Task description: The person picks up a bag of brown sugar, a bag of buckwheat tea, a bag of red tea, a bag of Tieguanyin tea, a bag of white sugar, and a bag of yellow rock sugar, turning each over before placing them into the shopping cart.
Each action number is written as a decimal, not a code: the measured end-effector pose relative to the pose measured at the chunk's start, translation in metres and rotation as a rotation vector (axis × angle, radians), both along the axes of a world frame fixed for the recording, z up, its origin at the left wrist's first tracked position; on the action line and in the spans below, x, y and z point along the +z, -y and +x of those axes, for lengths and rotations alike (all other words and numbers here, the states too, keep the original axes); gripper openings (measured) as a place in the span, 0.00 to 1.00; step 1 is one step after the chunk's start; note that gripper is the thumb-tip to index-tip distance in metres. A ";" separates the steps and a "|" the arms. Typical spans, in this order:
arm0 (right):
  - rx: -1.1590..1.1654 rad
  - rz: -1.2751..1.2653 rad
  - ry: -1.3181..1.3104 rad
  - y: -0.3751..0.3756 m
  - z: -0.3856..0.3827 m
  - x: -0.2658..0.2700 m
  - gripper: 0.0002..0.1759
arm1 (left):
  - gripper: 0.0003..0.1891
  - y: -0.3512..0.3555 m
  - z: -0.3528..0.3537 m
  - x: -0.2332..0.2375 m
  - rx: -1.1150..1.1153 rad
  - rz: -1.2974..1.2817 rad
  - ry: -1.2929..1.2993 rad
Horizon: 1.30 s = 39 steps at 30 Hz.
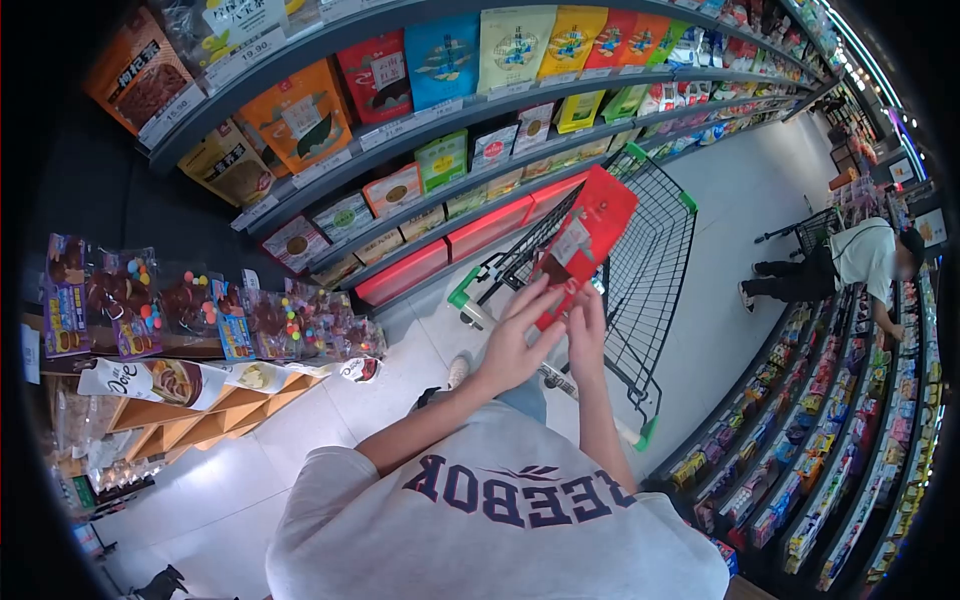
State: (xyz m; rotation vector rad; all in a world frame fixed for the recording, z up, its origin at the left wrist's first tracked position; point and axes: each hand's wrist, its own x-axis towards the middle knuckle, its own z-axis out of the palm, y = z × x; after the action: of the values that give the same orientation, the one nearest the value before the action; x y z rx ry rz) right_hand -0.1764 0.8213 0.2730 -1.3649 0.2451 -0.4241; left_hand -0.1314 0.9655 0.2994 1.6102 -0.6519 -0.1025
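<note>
A red pouch (603, 215) with a pale label panel is held up in front of me, tilted, over a shopping cart (655, 290). My left hand (518, 343) grips its lower end from the left, fingers laid across the front. My right hand (587, 335) holds the bottom right corner, fingers bent against the pouch. Part of the lower edge is hidden behind my fingers. The cart is dark wire mesh with green corners, its handle side nearest me.
Shelves of bagged goods (440, 60) run along the left. Bagged sweets (190, 300) hang above a wooden display (215, 410) at lower left. Right, a person (865, 255) leans toward shelves (830, 400) beside another cart (808, 232). Pale floor tiles (745, 200) lie between.
</note>
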 end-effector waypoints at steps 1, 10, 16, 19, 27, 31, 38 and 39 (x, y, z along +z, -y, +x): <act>-0.020 0.036 -0.061 0.009 -0.003 -0.001 0.24 | 0.20 0.001 0.000 -0.006 -0.091 0.018 -0.013; -0.289 0.365 -0.275 0.125 -0.025 -0.066 0.05 | 0.17 0.012 0.012 -0.065 -0.340 0.205 -0.047; -0.023 -0.510 -0.735 0.110 -0.021 -0.149 0.25 | 0.17 0.027 -0.009 -0.101 -0.351 0.658 0.442; 0.003 -0.414 -0.774 0.112 -0.013 -0.142 0.30 | 0.16 0.026 -0.009 -0.104 -0.318 0.570 0.423; 0.016 -0.353 -0.777 0.121 -0.011 -0.145 0.40 | 0.16 0.029 0.005 -0.095 -0.389 0.690 0.476; 0.059 -0.659 -0.781 0.155 -0.010 -0.146 0.37 | 0.20 0.034 0.011 -0.096 -0.461 0.747 0.388; -0.021 -0.624 -0.697 0.155 -0.025 -0.118 0.27 | 0.22 0.046 0.017 -0.114 -0.431 0.740 0.433; -0.032 -0.703 -0.752 0.154 -0.035 -0.131 0.26 | 0.22 0.044 0.015 -0.114 -0.426 0.740 0.425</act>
State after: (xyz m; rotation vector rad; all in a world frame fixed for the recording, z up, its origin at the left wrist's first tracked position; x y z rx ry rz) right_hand -0.2111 0.6668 0.1424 -2.1844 0.7878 0.0169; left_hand -0.1159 0.9216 0.1856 2.1981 -1.4003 -0.3525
